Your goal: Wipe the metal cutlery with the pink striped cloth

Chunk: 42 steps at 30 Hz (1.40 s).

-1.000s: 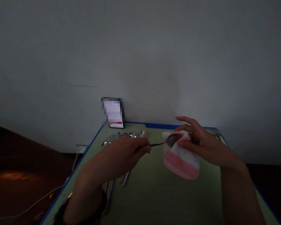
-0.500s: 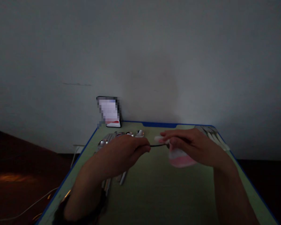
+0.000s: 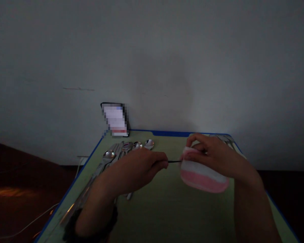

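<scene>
Over the middle of the green table, my left hand (image 3: 144, 168) is closed around one end of a thin, dark-looking piece of cutlery (image 3: 174, 161). Only a short length of it shows, so its kind is hidden. A pink and white cloth (image 3: 204, 180) is pinched in my right hand (image 3: 212, 157), wrapped at the far end of that piece. The cloth's loose part hangs below the fingers. Beside and behind my left hand lie several metal spoons, among them one spoon (image 3: 149, 144) at the back and another spoon (image 3: 108, 155) farther left.
The green tabletop (image 3: 172, 212) has a blue edge and stands against a grey wall (image 3: 152, 67). A phone-like device (image 3: 116, 118), its screen blurred, leans at the back left. Several forks (image 3: 225, 139) lie at the back right, partly behind my right hand. A white cable (image 3: 32, 219) runs along the floor.
My right hand has drawn its fingers up into a pinch, and more of the cloth hangs open below. My left hand has shifted slightly right, still holding the cutlery.
</scene>
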Available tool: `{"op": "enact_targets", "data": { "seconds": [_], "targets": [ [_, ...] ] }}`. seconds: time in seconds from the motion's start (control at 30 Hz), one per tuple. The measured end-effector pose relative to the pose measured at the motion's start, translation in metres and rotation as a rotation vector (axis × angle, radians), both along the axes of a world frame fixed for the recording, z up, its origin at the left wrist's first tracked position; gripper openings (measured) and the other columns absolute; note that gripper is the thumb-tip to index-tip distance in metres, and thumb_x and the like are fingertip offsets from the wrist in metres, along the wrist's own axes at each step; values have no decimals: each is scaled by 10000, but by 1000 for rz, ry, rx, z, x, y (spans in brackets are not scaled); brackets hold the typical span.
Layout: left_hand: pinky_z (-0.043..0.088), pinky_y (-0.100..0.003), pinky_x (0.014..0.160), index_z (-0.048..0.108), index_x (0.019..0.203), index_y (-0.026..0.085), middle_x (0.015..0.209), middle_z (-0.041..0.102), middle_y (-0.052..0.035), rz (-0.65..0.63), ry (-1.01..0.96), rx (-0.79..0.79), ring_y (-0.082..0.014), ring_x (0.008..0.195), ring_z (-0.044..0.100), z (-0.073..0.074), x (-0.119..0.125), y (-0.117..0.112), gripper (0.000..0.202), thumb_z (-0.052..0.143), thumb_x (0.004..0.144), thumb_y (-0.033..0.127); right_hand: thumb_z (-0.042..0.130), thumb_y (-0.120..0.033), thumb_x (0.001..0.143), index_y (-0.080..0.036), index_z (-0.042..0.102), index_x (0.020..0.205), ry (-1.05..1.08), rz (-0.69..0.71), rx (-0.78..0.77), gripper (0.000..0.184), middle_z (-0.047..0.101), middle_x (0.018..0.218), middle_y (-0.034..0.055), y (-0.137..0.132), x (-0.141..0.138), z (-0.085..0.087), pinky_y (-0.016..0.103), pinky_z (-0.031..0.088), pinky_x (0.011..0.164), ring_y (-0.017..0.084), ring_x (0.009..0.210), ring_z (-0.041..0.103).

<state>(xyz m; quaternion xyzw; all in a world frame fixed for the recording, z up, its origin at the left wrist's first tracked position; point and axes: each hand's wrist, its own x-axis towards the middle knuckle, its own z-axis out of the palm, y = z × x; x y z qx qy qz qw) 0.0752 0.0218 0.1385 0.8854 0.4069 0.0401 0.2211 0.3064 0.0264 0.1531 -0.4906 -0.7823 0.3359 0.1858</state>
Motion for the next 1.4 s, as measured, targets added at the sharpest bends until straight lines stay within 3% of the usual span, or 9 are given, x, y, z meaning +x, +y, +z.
{"op": "enact_targets", "data": {
  "seconds": [0.13, 0.23, 0.37, 0.47, 0.67, 0.93, 1.13, 1.3, 1.4],
  "targets": [
    [378, -276, 653, 616, 903, 228, 772, 649, -29, 24, 31, 32, -176, 732, 598, -2, 4, -2, 315, 320, 926, 334, 600, -434, 758, -220, 566, 886, 70, -157, 171, 252, 685, 687, -16, 3, -11, -4, 225, 396, 496, 132, 556, 595],
    [374, -283, 654, 608, 901, 234, 794, 651, -27, 6, 46, 48, -182, 745, 597, -3, 3, -2, 311, 317, 928, 341, 549, -397, 811, -225, 630, 873, 37, -45, 201, 200, 692, 779, -13, 3, -14, -5, 230, 413, 578, 130, 651, 611],
    [368, -281, 657, 603, 885, 241, 778, 630, -17, 33, 48, 81, -177, 740, 579, 0, -5, 1, 297, 331, 923, 353, 470, -384, 865, -254, 646, 967, -106, 218, 59, 241, 682, 937, -13, -1, -9, -1, 247, 411, 666, 145, 780, 613],
    [362, -275, 649, 611, 871, 239, 766, 623, -15, 24, 47, 84, -172, 731, 571, 3, -9, 2, 304, 338, 920, 362, 576, -409, 791, -251, 622, 1003, -176, 210, 30, 269, 673, 939, -6, -5, -8, -1, 254, 398, 676, 165, 811, 600],
    [351, -276, 630, 627, 857, 233, 735, 623, -21, 31, 46, 98, -173, 712, 569, 2, -9, 0, 295, 361, 910, 351, 557, -374, 802, -216, 615, 802, -298, 135, 80, 168, 653, 752, 6, -5, -17, -11, 244, 337, 564, 154, 687, 571],
    [370, -265, 656, 637, 885, 226, 756, 647, -20, -7, -19, 108, -163, 726, 588, 0, 1, 5, 285, 368, 913, 315, 586, -320, 785, -265, 667, 943, -179, 173, 73, 187, 700, 869, -23, 1, -2, -7, 239, 417, 656, 154, 764, 620],
    [368, -222, 619, 600, 875, 201, 717, 615, 3, 7, -141, 117, -121, 672, 558, 14, 10, 3, 280, 344, 929, 303, 571, -373, 791, -299, 647, 1042, -46, -16, 255, 273, 696, 965, -32, -7, 16, 11, 263, 460, 697, 166, 796, 640],
    [326, -199, 534, 551, 819, 177, 605, 515, 44, 123, -322, 187, -77, 543, 473, 26, 17, -7, 295, 328, 937, 330, 590, -356, 764, -291, 638, 1045, 247, -460, 622, 293, 689, 974, 3, -13, -1, 10, 305, 483, 717, 196, 813, 639],
    [298, -198, 502, 541, 801, 171, 562, 465, 56, 165, -374, 231, -67, 505, 437, 27, 22, -10, 287, 345, 932, 334, 575, -385, 768, -260, 633, 1011, 456, -615, 657, 279, 686, 921, 15, -11, -18, 5, 302, 488, 689, 190, 784, 626]
  ]
}}
